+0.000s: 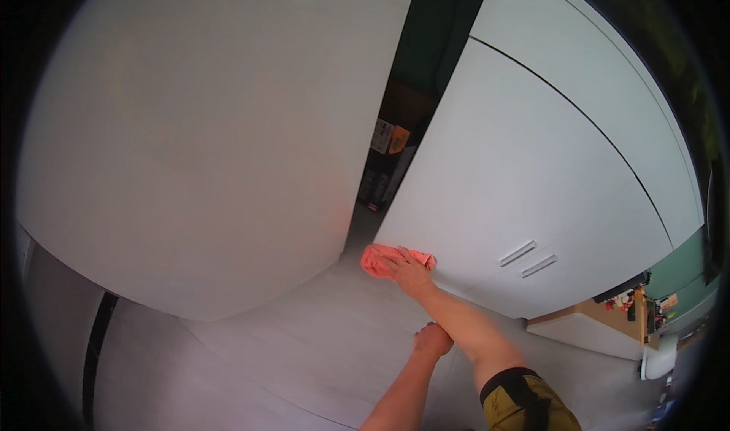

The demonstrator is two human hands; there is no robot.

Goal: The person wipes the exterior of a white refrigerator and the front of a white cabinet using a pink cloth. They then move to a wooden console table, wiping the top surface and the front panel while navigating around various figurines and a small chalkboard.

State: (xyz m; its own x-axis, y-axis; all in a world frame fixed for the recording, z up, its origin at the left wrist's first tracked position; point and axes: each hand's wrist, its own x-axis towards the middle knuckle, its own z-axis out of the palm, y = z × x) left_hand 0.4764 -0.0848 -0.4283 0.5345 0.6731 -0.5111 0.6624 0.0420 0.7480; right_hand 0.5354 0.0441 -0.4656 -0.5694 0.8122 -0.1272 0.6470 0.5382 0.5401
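Note:
A folded coral-pink cloth point(373, 261) lies against the bottom corner of a white cabinet door point(513, 145), close to the floor. My right hand point(406, 271) is on the cloth, fingers spread over it, the arm reaching in from the lower right in a yellow and black sleeve. Below, my left hand point(433, 339) is curled into a fist beside my right forearm, which partly hides it. Two slim handles point(518, 253) sit low on the cabinet, to the right of the cloth.
A large pale panel or wall point(199, 145) fills the left. In the dark gap between it and the cabinet stands a dark box point(376, 185) with labels. Grey floor point(285, 351) spreads below. A wooden-topped unit point(616, 317) with small items stands at the right.

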